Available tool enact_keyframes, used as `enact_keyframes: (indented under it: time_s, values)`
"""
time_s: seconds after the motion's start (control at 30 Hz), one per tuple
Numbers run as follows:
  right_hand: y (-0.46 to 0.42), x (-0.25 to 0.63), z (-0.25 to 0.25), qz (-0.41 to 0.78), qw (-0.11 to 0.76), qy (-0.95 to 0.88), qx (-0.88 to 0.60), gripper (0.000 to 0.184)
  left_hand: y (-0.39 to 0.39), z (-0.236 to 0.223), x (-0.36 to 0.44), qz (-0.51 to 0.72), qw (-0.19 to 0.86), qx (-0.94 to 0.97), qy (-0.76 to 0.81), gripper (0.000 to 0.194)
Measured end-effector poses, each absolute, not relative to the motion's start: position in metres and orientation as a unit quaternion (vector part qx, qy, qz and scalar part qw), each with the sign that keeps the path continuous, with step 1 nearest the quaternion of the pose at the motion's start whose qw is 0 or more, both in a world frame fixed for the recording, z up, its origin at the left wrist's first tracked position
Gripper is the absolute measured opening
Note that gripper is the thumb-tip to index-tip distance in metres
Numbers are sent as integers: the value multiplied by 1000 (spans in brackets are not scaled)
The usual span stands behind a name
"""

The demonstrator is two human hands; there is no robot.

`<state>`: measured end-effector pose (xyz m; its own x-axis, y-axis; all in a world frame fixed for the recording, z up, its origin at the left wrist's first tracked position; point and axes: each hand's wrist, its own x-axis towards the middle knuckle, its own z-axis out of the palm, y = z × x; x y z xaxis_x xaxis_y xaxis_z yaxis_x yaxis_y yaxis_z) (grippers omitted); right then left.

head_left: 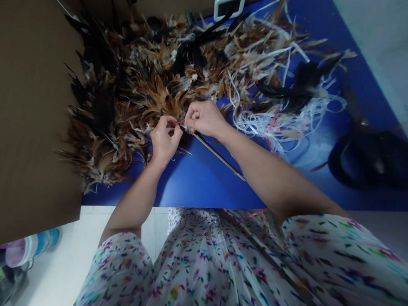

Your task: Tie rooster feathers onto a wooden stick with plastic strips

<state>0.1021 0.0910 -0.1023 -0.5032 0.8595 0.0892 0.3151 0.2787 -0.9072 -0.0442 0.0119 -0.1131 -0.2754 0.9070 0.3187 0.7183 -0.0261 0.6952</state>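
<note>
Head view shows me the blue bench (198, 185), with a wide heap of brown and black feathers (154, 89) spread over its far part. Right of this lies a tangle of white strips (280, 122). At the heap's front edge, I see the right hand (205, 118) and left hand (164, 135) pinching a red string (180, 122) between them. One thin stick (219, 156) slants out from under the right hand.

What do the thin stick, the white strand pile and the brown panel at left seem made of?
Thin stick: probably wood or bamboo, being tan, straight and matte. White strand pile: likely thin plastic, given its translucent gloss. Brown panel: seemingly cardboard, from its dull, plain brown face.
</note>
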Motion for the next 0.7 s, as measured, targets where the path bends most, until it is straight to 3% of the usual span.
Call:
enact_keyframes:
  time_s: [0.3,0.7]
  values:
    - [91,101,-104,461,298,-736,-397,10,12,-115,-42,395,113,613,675,24]
    - [92,101,-106,463,315,-735,-382,9,17,-113,-47,371,44,670,642,13]
